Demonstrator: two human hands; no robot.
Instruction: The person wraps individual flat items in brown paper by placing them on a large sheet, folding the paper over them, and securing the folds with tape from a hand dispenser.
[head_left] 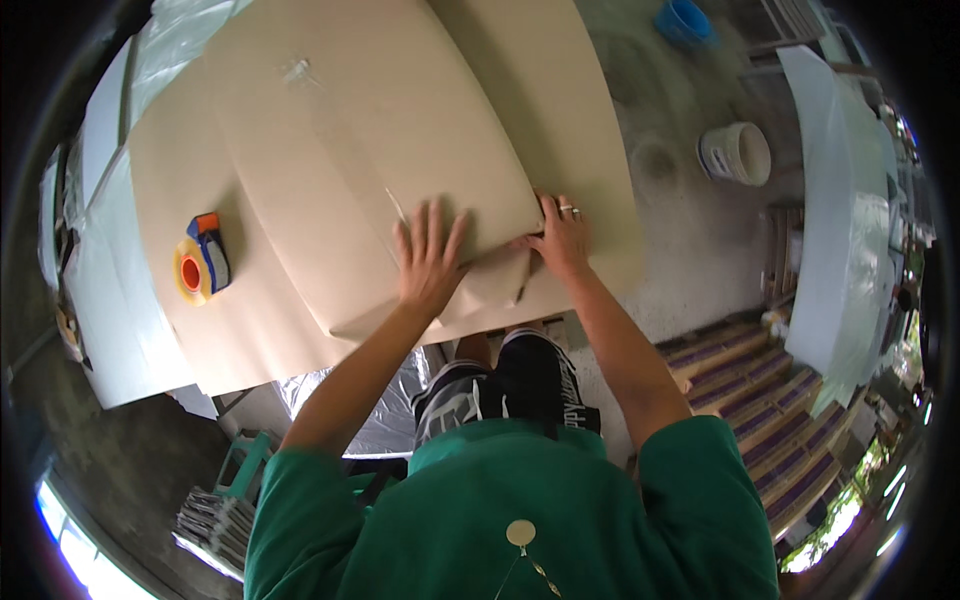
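A large flat parcel wrapped in brown kraft paper (370, 110) lies on a wider sheet of the same paper (170, 170). My left hand (430, 258) rests flat on the parcel near its front edge, fingers spread. At the parcel's near right corner, my right hand (566, 240) grips the folded paper between thumb and fingers; a ring shows on one finger. Between my hands a loose paper flap (497, 278) hangs creased at the front end. Left of the parcel, a tape dispenser (203, 262) with a yellowish roll, blue body and orange part lies on the sheet.
White plastic-covered panels (125, 320) extend along the left. Beyond the table's right side are a white bucket (735, 155) and a blue bucket (684, 22) on the floor. Wooden slats (760, 400) and a pale wrapped stack (835, 220) stand at right; a green stool (245, 462) is lower left.
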